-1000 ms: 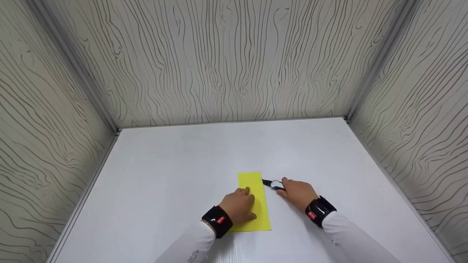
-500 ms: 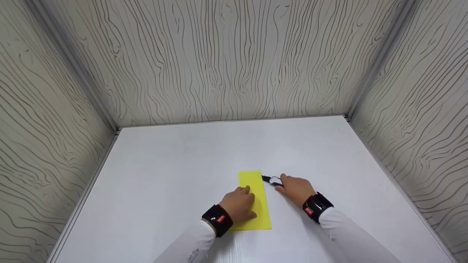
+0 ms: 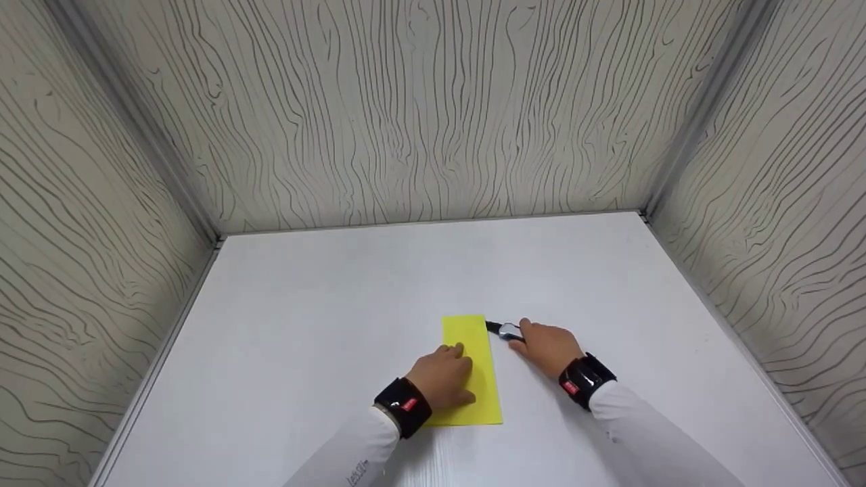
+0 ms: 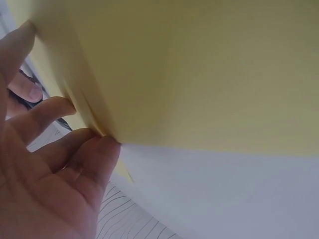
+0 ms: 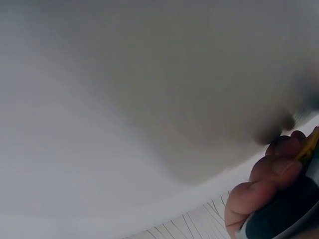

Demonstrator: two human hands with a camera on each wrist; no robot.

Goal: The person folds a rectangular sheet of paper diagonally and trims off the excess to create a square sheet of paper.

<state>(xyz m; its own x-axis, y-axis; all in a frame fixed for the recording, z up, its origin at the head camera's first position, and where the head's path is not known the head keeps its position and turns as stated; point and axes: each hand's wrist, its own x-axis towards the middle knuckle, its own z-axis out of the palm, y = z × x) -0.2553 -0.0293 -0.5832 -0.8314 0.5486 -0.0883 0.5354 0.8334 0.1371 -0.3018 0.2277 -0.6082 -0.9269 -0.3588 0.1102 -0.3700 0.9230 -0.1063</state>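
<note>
A narrow yellow sheet of paper (image 3: 479, 368), seemingly folded, lies on the table in the head view. My left hand (image 3: 441, 380) rests on its left part, spread fingertips pressing it down. In the left wrist view these fingers (image 4: 102, 154) touch the paper along a raised layer or edge. To the right, my right hand (image 3: 549, 350) grips a black and silver utility knife (image 3: 509, 331). Its dark front end meets the paper's right edge near the far corner; the blade is too small to make out. The right wrist view shows curled fingers (image 5: 254, 194) round a dark handle (image 5: 286, 211).
A white table (image 3: 325, 304) lies under the paper. Wood-grain panels (image 3: 406, 122) enclose it at the back and on both sides, with grey metal posts (image 3: 145, 128) at the corners. Black bands (image 3: 587, 380) circle both wrists.
My right hand has slid slightly away from me with the knife along the paper's right edge, up to near the far corner. My left hand has stayed on the paper.
</note>
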